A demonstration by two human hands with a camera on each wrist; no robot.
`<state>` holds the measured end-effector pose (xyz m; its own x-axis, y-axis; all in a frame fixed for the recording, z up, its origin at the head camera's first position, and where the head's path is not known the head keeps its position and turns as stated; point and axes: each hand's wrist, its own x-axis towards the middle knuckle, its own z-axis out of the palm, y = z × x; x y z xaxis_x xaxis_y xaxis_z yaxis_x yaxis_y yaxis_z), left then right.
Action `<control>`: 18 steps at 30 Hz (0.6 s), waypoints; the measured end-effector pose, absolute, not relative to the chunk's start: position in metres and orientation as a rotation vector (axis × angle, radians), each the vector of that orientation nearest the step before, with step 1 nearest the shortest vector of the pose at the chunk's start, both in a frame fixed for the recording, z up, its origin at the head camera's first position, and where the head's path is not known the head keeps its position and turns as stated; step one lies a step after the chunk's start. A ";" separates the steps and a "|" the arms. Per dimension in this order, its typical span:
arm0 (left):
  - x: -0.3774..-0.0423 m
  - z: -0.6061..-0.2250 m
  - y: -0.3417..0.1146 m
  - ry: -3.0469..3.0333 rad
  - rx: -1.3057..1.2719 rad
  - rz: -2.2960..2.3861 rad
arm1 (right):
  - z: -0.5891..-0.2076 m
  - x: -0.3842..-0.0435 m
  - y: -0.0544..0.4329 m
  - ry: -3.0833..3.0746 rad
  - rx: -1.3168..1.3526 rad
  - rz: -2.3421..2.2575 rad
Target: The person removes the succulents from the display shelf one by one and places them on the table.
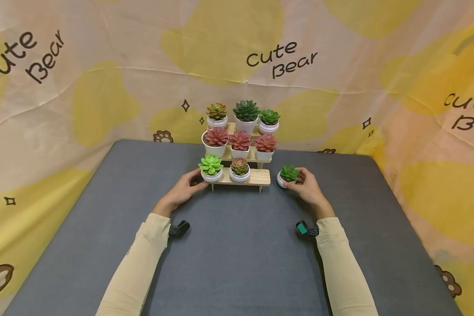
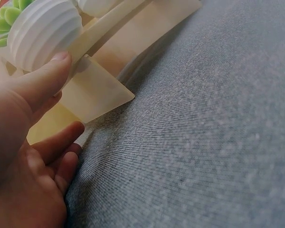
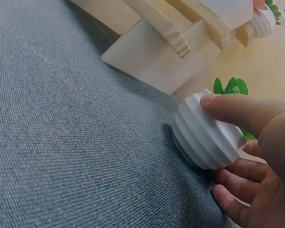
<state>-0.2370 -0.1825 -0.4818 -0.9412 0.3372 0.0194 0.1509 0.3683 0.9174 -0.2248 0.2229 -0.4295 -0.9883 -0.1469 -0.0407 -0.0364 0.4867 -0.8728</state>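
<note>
My left hand [image 1: 186, 188] is at the left end of a tiered wooden stand [image 1: 260, 176], beside a light green succulent [image 1: 211, 165] in a white ridged pot [image 2: 47, 35]. Its thumb tip lies at the pot's base and the shelf edge, the lower fingers bent beside the stand's leg [image 2: 97, 92]; I cannot tell whether it grips the pot or the stand. Right of the stand, my right hand [image 1: 309, 188] holds a dark green potted succulent [image 1: 289, 174], thumb on the near side of its white ridged pot [image 3: 204, 135] and fingers on the far side, low over the table.
A brown-red succulent [image 1: 239, 166] stands mid-shelf on the lowest tier. Pink succulents [image 1: 240, 141] fill the middle tier, and green and yellowish ones [image 1: 246, 110] the top. The stand is on a grey cloth-covered table [image 1: 237, 254], with a printed curtain [image 1: 142, 48] behind.
</note>
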 end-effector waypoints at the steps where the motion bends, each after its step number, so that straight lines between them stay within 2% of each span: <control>1: -0.237 -0.482 -0.182 2.449 0.441 1.618 | -0.430 -0.225 0.223 2.612 -0.158 -1.532; 5: -0.239 -0.481 -0.181 2.450 0.449 1.613 | -0.435 -0.229 0.226 2.611 -0.149 -1.526; 12: -0.239 -0.482 -0.181 2.431 0.428 1.622 | -0.467 -0.248 0.237 2.593 -0.125 -1.540; 18: -0.237 -0.481 -0.181 2.438 0.434 1.626 | -0.473 -0.251 0.239 2.616 -0.148 -1.513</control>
